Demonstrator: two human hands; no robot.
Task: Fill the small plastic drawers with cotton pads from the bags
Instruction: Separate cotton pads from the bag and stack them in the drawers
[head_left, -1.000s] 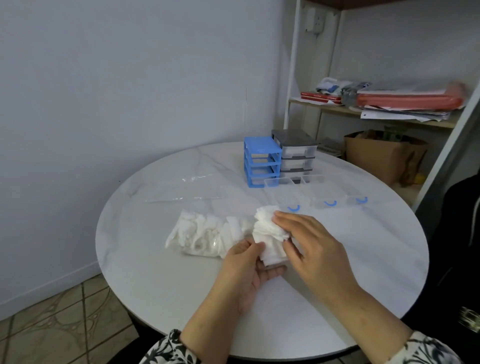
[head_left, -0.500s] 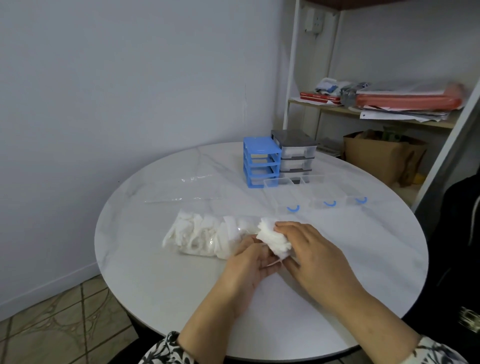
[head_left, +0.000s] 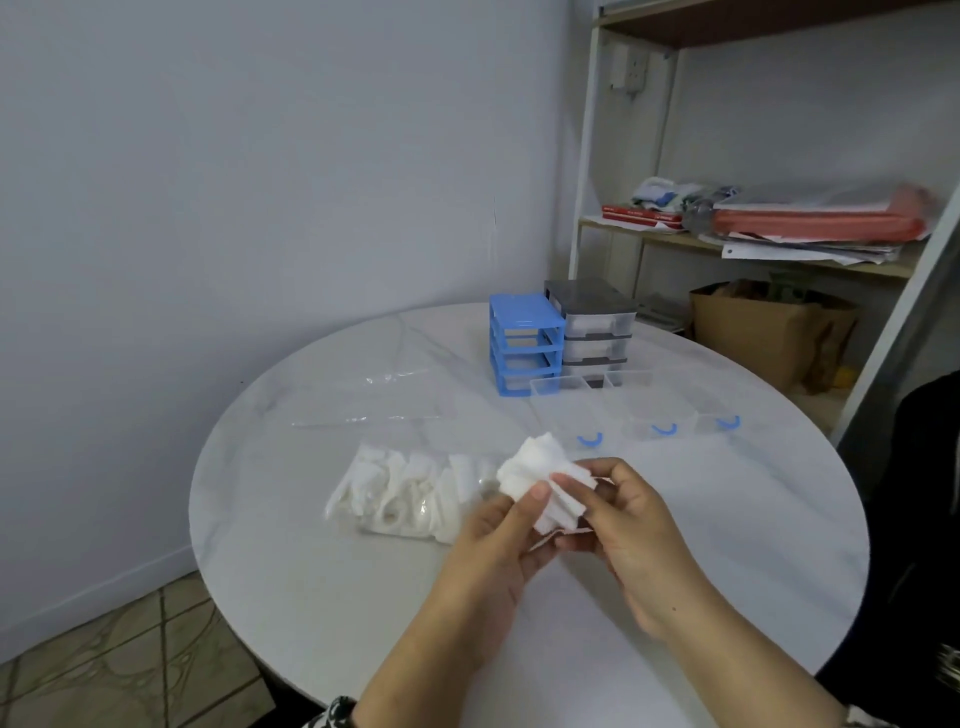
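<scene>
A fanned stack of white cotton pads (head_left: 540, 475) is held just above the table, clear of the bag's mouth. My left hand (head_left: 493, 551) grips it from the left with the thumb on top. My right hand (head_left: 628, 525) pinches its right edge. The clear bag of cotton pads (head_left: 410, 493) lies on the table to the left of my hands. Three clear drawers with blue handles (head_left: 660, 410) sit open on the table beyond the pads. Behind them stand a blue drawer frame (head_left: 524, 343) and a grey drawer unit (head_left: 595, 325).
An empty clear plastic bag (head_left: 369, 400) lies flat at the back left of the round white marble table (head_left: 753, 545). A shelf with papers (head_left: 810, 228) and a cardboard box (head_left: 769, 332) stand behind the table at the right.
Both hands have lifted the stack of pads up and out of the bag's mouth. The pads now fan out between my fingers. The bag stays on the table.
</scene>
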